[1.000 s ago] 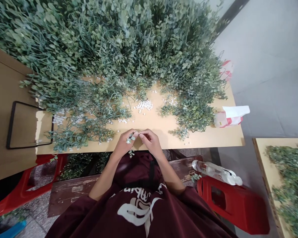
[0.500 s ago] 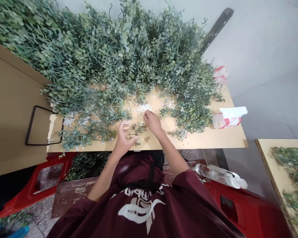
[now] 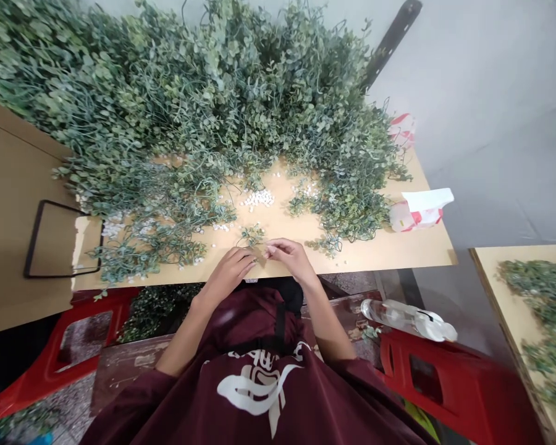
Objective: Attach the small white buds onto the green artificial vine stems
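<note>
My left hand [image 3: 231, 271] is closed at the table's front edge, its fingertips pinched round the stem end of a small artificial leaf sprig [image 3: 252, 234]. The leaves of that sprig lie on the wood just beyond the fingers. Close by on the right, my right hand [image 3: 291, 258] has thumb and forefinger pressed together; whatever sits between them is too small to make out. The fingertips of both hands almost meet. Past the sprig lies a pile of small white bead-like pieces [image 3: 259, 198].
Artificial greenery [image 3: 241, 99] is heaped across the back of the wooden table [image 3: 398, 259]. A pink-and-white tissue pack [image 3: 417, 216] lies at the right end, a black metal frame [image 3: 33, 238] at the left. Below right, a clear bottle [image 3: 393, 315] lies by a red stool [image 3: 467, 377].
My right hand has come back from the white pile toward my body. My left hand has gone from spread fingers to a pinch near the sprig. The view has shifted slightly.
</note>
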Demonstrator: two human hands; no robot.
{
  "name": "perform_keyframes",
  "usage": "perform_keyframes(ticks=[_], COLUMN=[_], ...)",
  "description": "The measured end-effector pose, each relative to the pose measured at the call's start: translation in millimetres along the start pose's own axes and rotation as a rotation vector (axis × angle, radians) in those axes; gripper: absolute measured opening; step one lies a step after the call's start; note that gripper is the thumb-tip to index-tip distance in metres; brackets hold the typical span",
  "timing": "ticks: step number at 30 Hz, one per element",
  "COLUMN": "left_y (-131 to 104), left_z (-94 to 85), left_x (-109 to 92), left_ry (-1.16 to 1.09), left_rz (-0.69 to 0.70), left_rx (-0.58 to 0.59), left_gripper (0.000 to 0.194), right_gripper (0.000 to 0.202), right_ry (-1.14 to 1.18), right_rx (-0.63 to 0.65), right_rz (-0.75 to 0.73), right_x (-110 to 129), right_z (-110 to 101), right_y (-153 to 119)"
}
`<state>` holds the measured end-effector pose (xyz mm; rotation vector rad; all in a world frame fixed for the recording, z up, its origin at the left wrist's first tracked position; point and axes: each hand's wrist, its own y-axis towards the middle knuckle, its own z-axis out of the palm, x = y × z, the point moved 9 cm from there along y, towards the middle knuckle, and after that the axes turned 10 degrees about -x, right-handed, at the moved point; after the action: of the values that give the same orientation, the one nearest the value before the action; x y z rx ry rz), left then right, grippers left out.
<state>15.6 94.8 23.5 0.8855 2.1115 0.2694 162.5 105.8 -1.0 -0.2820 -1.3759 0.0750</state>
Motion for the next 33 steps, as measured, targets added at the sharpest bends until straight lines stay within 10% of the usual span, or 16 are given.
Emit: perform_keyframes(ticks=[33], left_y=[1], left_z=[-18.9], left_x=[30], left_ry=[-0.457], left_rz=[-0.375], left_rx=[-0.143], left_gripper=[0.014], right_gripper=[0.016], right_ry=[0.531], right_rx=[-0.061], right_rz=[0.375], right_x=[-50], right_z=[63], right_y=[-18])
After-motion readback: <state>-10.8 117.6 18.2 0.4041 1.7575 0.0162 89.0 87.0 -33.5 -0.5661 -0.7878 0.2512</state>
